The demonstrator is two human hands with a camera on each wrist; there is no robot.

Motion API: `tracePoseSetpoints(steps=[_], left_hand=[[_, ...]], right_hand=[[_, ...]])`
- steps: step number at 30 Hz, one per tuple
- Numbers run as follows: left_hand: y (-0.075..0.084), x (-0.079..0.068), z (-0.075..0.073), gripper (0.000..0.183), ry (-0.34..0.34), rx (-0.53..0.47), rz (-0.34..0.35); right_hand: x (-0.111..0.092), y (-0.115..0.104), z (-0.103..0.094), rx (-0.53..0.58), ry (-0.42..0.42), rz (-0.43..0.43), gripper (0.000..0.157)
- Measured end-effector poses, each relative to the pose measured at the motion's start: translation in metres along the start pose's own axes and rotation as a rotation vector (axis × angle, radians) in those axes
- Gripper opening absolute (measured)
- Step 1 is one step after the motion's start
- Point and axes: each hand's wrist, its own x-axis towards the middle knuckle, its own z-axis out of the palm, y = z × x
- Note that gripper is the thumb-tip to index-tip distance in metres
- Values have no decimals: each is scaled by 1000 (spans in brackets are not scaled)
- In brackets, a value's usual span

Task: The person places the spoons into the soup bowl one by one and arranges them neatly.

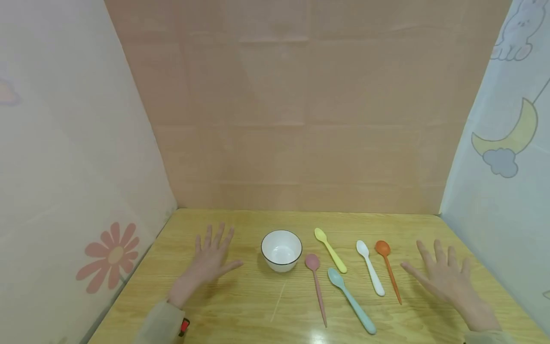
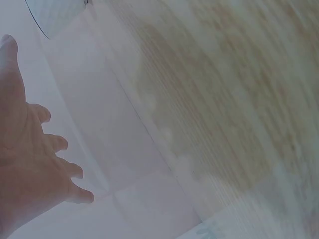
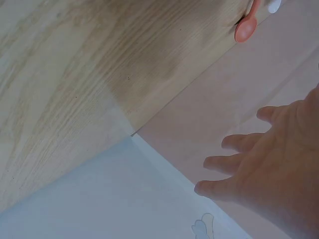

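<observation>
My left hand (image 1: 210, 262) is spread over the left part of the table, left of a white bowl (image 1: 281, 267) with a dark rim. Nothing is in its fingers, as the left wrist view also shows. On the right side my right hand (image 1: 449, 279) has its fingers fanned out and holds nothing. Nearest to it lies an orange spoon (image 1: 383, 248), with a white spoon (image 1: 372, 272) just left of it. Between these and the bowl lie a yellow spoon (image 1: 331, 251), a pink spoon (image 1: 317, 282) and a light teal spoon (image 1: 353, 302), bowl ends pointing away from me.
The wooden table (image 1: 240, 315) backs onto a tan paper panel (image 1: 301, 143). A pale sheet with a flower print (image 1: 115, 255) stands on the left, and another with a moon print (image 1: 522, 131) on the right.
</observation>
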Motion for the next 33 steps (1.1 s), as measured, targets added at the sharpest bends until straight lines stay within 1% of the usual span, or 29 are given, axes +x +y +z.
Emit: tracePoseSetpoints(steps=[2,6,10,14,19,23,29,33], left_hand=[[0,0,0,96,-5,0,-1],[0,0,1,97,14,9,10],[0,3,2,98,38,17,41],[1,4,3,99,61,-1,76],[3,6,5,99,96,15,120],[5,6,5,99,91,20,127],[9,9,6,97,70,-7,131],[11,10,7,98,49,-26,121]], right_hand=[[-1,-1,1,0,-1,-3,89],[-2,-3,2,4,1,-14,87],[-2,-5,3,11,-1,-18,86],[-2,-7,3,6,-3,-31,84],[-3,-10,5,12,-4,-45,82],[-4,-13,5,28,1,-58,81],[-6,-15,7,12,16,-95,78],[-6,-17,8,9,35,-121,76]])
